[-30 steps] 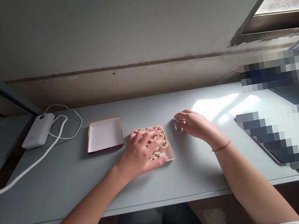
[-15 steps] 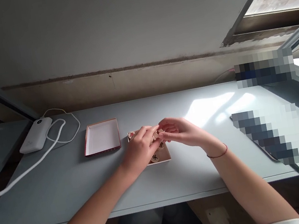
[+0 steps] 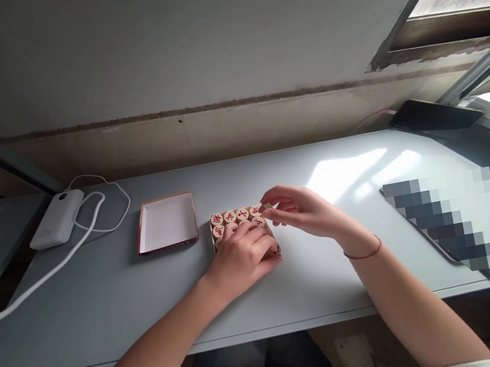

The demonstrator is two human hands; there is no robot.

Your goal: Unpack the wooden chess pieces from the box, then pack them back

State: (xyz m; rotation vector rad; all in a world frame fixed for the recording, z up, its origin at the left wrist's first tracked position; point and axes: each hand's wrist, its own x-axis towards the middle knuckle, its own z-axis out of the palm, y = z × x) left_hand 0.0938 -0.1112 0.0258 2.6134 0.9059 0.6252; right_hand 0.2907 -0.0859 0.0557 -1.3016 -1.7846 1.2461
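Note:
Several round wooden xiangqi pieces (image 3: pixel 216 219) with red characters stand in rows in an open box (image 3: pixel 212 240). My left hand (image 3: pixel 243 253) lies over the front of the box, fingers spread on the pieces and thumb at its front right corner. It hides most of the nearer pieces. Just off the box's back right corner, my right hand (image 3: pixel 297 209) pinches a small pale wooden xiangqi piece (image 3: pixel 268 206) between thumb and fingers. The box lid (image 3: pixel 166 222) lies to the left with its white inside facing up.
A white power bank (image 3: pixel 57 220) with a cable (image 3: pixel 64 261) is at the left of the grey table (image 3: pixel 153 307). To the right lies a flat dark device (image 3: pixel 437 225), partly pixelated. A black tablet-like object (image 3: pixel 436 113) leans at the back right.
My left hand has lowered and turned flatter over the box, uncovering rows of red-lettered pieces at the back. My right hand has moved slightly right, apart from the left, still pinching a piece.

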